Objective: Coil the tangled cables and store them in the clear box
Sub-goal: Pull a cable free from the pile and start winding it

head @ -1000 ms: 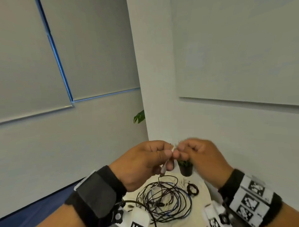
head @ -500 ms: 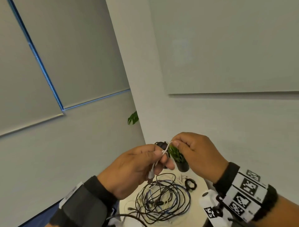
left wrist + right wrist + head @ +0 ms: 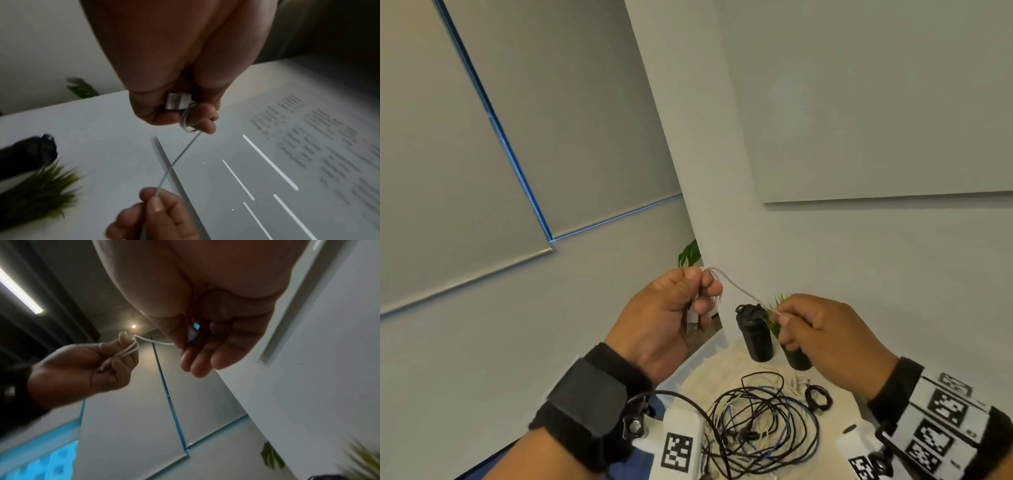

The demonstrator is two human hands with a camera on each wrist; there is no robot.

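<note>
My left hand [image 3: 690, 301] is raised above the table and grips a thin white cable [image 3: 736, 287], with small loops wound round its fingers and a USB plug [image 3: 692, 322] sticking out below. The same plug [image 3: 176, 102] and loops [image 3: 187, 118] show in the left wrist view. My right hand [image 3: 796, 320] pinches the cable's other stretch, a short span to the right. In the right wrist view the white cable [image 3: 156, 341] runs between both hands. A tangle of black, blue and white cables [image 3: 762, 419] lies on the round table [image 3: 714, 370] below. No clear box is in view.
A black cylinder [image 3: 755, 334] and a small potted plant [image 3: 789, 346] stand at the table's far edge by the wall. A small black coil [image 3: 817, 397] lies right of the tangle. Marker-tagged white wrist devices [image 3: 678, 442] hang at the bottom.
My hands have drawn apart: the left rose and moved left with the wound loops, the right moved right, stretching a span of white cable between them. The head view tilted down, showing more table.
</note>
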